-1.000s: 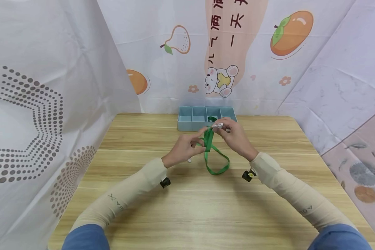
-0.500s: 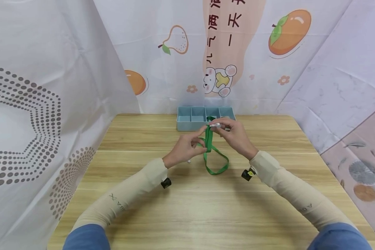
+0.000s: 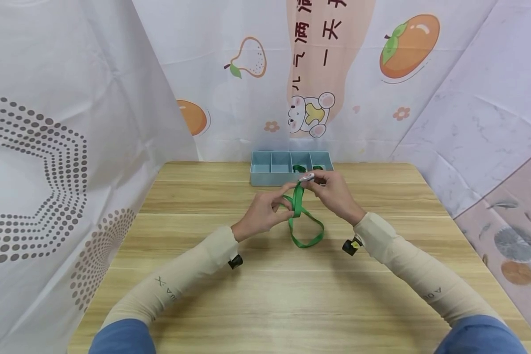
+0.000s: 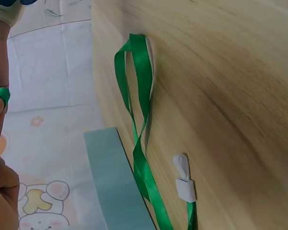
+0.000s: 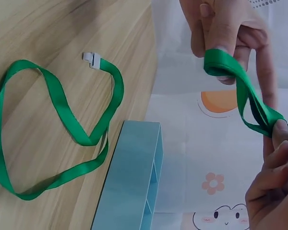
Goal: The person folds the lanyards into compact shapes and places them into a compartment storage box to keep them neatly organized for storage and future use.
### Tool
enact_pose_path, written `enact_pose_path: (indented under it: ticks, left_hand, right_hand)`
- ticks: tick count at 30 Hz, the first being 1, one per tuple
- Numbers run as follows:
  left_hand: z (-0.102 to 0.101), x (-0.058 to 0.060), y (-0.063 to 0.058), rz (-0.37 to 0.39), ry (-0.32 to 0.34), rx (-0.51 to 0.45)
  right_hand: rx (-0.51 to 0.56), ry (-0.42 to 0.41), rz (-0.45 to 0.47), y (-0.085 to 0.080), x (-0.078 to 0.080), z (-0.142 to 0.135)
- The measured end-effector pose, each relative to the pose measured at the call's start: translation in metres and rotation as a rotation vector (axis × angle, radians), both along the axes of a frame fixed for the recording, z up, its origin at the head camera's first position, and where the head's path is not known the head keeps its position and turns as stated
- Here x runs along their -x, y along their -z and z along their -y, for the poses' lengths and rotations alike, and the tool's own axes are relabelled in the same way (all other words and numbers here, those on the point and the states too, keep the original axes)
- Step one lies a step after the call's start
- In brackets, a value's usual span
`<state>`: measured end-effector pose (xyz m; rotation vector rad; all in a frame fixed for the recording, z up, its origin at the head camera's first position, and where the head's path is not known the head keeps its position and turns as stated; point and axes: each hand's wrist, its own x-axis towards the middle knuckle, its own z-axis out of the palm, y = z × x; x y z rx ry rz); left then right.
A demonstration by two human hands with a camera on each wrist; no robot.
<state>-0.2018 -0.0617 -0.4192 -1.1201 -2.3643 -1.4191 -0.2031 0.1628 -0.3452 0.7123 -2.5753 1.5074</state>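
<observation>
Between my hands is a folded green lanyard point(image 3: 298, 200), held above the table. My left hand point(image 3: 262, 211) holds its lower bend, with the ribbon looped over the thumb in the right wrist view; its index finger reaches toward the upper end. There my right hand point(image 3: 334, 194) pinches the ribbon and its white clip point(image 3: 308, 177). A second green ribbon point(image 5: 67, 112) lies in a loose loop on the table below, ending in a white plastic fitting point(image 5: 92, 60). The left wrist view shows that fitting with a small white loop point(image 4: 181, 167).
Behind the hands stands a blue-grey compartment box point(image 3: 270, 179) at the table's back edge. Its two right compartments contain green ribbon point(image 3: 298, 168). The wooden table point(image 3: 283, 300) extends toward me, and printed cloth point(image 3: 230, 113) hangs behind and at the sides.
My right hand has turned the white clip, swinging first slightly left and then back right. The folded ribbon's upper end has shifted with it. My left hand has stayed nearly in place.
</observation>
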Motion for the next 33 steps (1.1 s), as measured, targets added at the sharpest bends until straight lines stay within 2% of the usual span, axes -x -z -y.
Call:
enact_pose_path:
  ticks: [3, 7, 10, 14, 19, 25, 29, 33]
  left_hand:
    - [0.000, 0.000, 0.002, 0.083, -0.040, -0.034]
    - [0.001, 0.000, 0.003, 0.291, -0.067, -0.080]
    - [0.001, 0.001, 0.003, 0.436, -0.074, -0.069]
    - [0.000, 0.004, 0.002, 0.581, -0.067, -0.095]
    - [-0.002, 0.009, 0.007, 0.794, 0.013, -0.343]
    - [-0.002, 0.012, 0.012, 1.018, 0.133, -0.656]
    - [-0.001, 0.012, 0.012, 1.109, 0.227, -0.777]
    - [-0.001, 0.011, 0.013, 1.139, 0.296, -0.838]
  right_hand:
    - [0.030, 0.021, 0.040, 0.011, 0.010, -0.006]
    - [0.086, 0.029, 0.064, 0.017, 0.016, -0.009]
    - [0.090, 0.019, 0.034, 0.016, 0.015, -0.009]
    - [0.057, 0.005, -0.040, 0.013, 0.010, -0.006]
    - [0.070, -0.002, -0.089, 0.009, 0.004, -0.003]
    - [0.184, -0.008, -0.108, 0.009, 0.005, -0.005]
    - [0.258, -0.015, -0.146, 0.007, 0.005, -0.004]
    - [0.308, -0.028, -0.174, -0.004, -0.004, 0.000]
